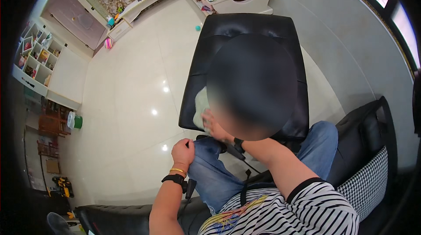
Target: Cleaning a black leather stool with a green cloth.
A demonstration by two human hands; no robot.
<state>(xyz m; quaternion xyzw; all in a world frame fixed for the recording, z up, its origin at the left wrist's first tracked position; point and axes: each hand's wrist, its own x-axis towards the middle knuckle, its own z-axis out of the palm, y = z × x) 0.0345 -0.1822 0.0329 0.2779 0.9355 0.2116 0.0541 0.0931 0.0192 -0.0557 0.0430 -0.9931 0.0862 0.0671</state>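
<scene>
A pale green cloth (200, 108) lies on the near left edge of a black leather ottoman (246, 24). On the cloth's right side is my right hand (215, 126), slightly blurred, its fingers on the fabric. A large round blur covers the middle of the ottoman and hides part of the cloth and the hand. My left hand (183, 152) rests curled like a fist on the knee of my blue jeans (213, 172), with nothing seen in it. Both wrists carry black straps with cabled devices.
I sit on a black leather sofa (357, 126) with a houndstooth cushion (366, 182) at my right. A white cabinet (243, 1) stands beyond the ottoman. On the tiled floor are a teal ball (198, 28), a striped ball (108, 43) and a green bin (78, 121).
</scene>
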